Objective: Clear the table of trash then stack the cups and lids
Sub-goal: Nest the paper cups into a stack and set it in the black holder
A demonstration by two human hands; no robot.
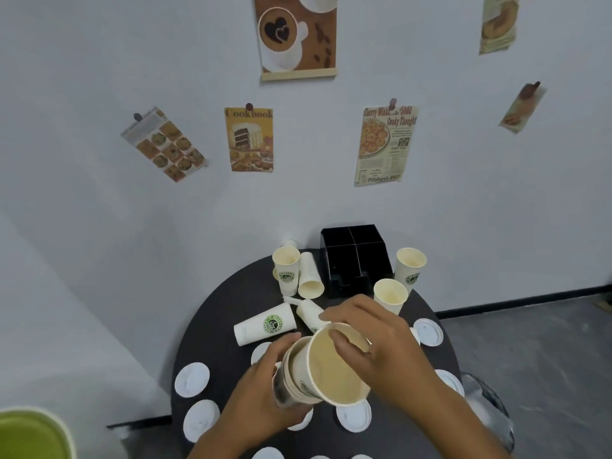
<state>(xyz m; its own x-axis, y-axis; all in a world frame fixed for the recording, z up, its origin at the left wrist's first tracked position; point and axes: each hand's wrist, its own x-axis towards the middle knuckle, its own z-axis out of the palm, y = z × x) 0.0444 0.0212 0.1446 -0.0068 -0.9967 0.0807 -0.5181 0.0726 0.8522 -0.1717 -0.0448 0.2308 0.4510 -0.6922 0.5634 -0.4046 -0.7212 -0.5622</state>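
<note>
Both hands over the middle of the round dark bench (212, 313). Left hand (265, 389) wraps the side of a nested stack of paper cups (291, 379), tilted with mouths toward the camera. Right hand (374, 339) pinches the rim of the top cup (334, 369), thumb inside its mouth, fingers over the outside; that cup sits partly seated in the stack.

Loose cups on the bench: one lying on its side (265, 324) left of the hands, a second fallen one (309, 314) just behind the right hand's fingers, a third on its side (310, 276) leaning by an upright cup (286, 274). Two more upright at right (390, 296) (410, 270). Black compartment organizer (352, 260) at the back edge.

White lids scattered flat near the front: (192, 379), (201, 420), (353, 417), (428, 331).
</note>
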